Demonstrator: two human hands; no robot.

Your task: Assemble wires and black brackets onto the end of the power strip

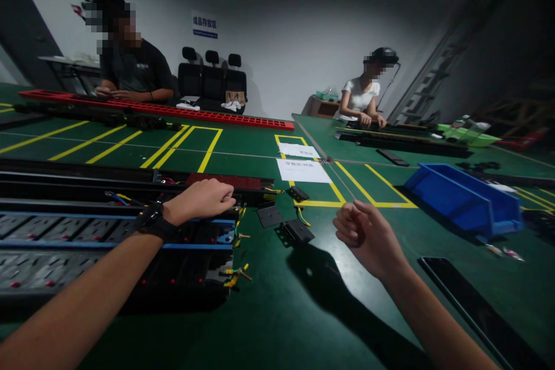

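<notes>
My left hand (203,199), with a black watch (155,218) on its wrist, is curled closed above the right part of several long power strips (117,248). Its fingertips point down and away, so anything inside them is hidden. Yellow-green wires (237,272) with terminals stick out of the strips' ends. My right hand (368,237) is raised over the green table (269,329), its fingers folded into a fist; I cannot make out whether it holds anything. Between the hands lie small black end plates (269,217) and a black bracket-like part (297,232).
At right stand a blue bin (463,199) and a long dark bar or panel (477,306). White paper sheets (303,171) lie ahead among yellow tape lines. A red slotted rail (208,118) crosses the far side. Two people (136,69) work behind the tables.
</notes>
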